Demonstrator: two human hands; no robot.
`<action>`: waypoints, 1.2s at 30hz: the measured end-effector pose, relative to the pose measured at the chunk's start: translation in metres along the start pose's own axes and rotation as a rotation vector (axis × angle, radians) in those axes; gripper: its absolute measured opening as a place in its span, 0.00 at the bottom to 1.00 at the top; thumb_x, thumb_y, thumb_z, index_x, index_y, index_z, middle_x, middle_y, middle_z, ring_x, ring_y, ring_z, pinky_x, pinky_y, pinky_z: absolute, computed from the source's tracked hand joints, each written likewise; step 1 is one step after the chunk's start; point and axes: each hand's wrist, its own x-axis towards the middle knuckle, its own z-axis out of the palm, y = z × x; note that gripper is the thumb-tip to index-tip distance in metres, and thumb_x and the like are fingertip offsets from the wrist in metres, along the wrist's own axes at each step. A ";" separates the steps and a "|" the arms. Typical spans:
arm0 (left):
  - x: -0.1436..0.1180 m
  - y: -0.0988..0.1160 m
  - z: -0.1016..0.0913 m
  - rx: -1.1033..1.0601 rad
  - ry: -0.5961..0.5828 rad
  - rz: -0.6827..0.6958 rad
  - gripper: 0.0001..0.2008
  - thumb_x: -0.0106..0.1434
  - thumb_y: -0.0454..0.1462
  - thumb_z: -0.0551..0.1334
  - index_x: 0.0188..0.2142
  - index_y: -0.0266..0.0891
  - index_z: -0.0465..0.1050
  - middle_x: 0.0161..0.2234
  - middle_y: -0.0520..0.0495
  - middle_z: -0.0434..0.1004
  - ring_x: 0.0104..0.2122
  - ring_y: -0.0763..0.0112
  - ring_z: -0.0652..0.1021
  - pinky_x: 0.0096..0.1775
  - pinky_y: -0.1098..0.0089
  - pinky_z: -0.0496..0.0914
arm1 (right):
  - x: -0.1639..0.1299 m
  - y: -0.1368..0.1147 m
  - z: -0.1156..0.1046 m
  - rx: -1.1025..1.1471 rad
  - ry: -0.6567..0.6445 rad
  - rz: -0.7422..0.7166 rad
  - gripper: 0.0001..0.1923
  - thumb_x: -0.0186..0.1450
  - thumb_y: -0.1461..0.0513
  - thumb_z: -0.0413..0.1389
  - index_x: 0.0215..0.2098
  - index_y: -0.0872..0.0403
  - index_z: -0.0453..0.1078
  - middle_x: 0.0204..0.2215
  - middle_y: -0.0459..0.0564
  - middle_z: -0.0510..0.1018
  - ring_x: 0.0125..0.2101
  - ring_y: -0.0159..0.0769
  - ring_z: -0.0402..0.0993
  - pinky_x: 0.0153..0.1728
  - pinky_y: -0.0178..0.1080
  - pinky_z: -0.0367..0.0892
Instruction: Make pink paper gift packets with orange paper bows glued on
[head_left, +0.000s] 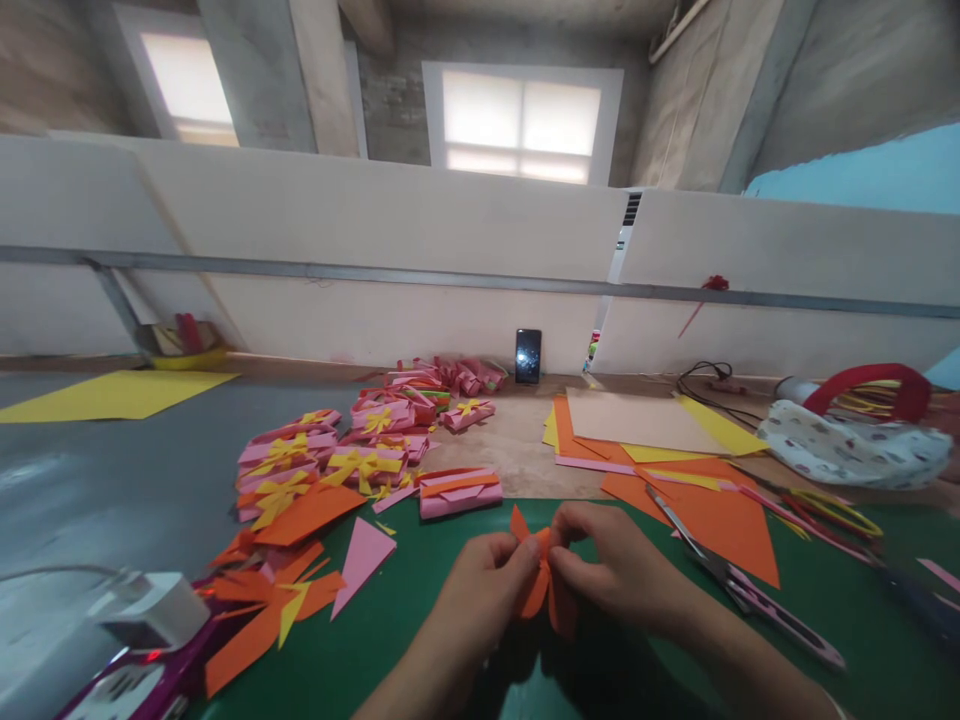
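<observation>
Fingers [525, 553] of both hands pinch shut on the orange paper bow [541, 590], its long axis upright.

Your two windows [517, 125] blow out white; daylight is soft, shadows faint. Edges bow and smear; centre stays reasonably sharp.

The green mat [360, 650] carried an orange paper bow [541, 590]. Left of the mat lay pink rolls tied with yellow bows [322, 462]; right of it sat a white, small-patterned cloth [851, 448].
</observation>
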 end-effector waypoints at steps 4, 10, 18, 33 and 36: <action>0.000 -0.002 -0.001 -0.008 -0.030 0.046 0.23 0.43 0.55 0.63 0.17 0.36 0.65 0.14 0.54 0.61 0.16 0.79 0.60 0.20 0.74 0.49 | 0.001 -0.001 0.001 0.000 0.002 0.017 0.05 0.57 0.67 0.50 0.24 0.55 0.64 0.23 0.43 0.72 0.26 0.30 0.66 0.27 0.32 0.59; -0.004 0.003 0.001 0.013 -0.003 0.004 0.16 0.46 0.48 0.61 0.17 0.36 0.66 0.14 0.53 0.63 0.15 0.78 0.60 0.20 0.74 0.50 | 0.002 -0.001 0.002 -0.003 0.024 0.025 0.05 0.57 0.67 0.50 0.23 0.55 0.62 0.23 0.43 0.71 0.25 0.30 0.65 0.27 0.32 0.58; -0.002 0.002 0.001 -0.017 -0.040 0.014 0.20 0.43 0.52 0.63 0.17 0.37 0.64 0.14 0.54 0.61 0.15 0.79 0.59 0.20 0.74 0.50 | 0.002 0.001 0.004 0.005 0.037 0.068 0.06 0.55 0.68 0.49 0.22 0.54 0.59 0.21 0.42 0.69 0.24 0.29 0.64 0.26 0.32 0.57; -0.010 0.002 0.001 -0.107 -0.110 0.014 0.08 0.43 0.33 0.59 0.25 0.33 0.72 0.16 0.52 0.68 0.16 0.79 0.64 0.20 0.76 0.54 | 0.002 0.003 0.007 -0.040 0.045 0.070 0.05 0.57 0.66 0.50 0.24 0.54 0.63 0.24 0.44 0.74 0.26 0.31 0.68 0.28 0.33 0.58; -0.008 0.002 0.001 -0.125 -0.105 0.008 0.08 0.42 0.31 0.57 0.24 0.32 0.72 0.16 0.51 0.70 0.15 0.79 0.64 0.19 0.77 0.54 | 0.001 0.003 0.005 0.002 -0.003 0.077 0.04 0.58 0.66 0.50 0.26 0.54 0.65 0.25 0.44 0.75 0.27 0.31 0.68 0.28 0.33 0.58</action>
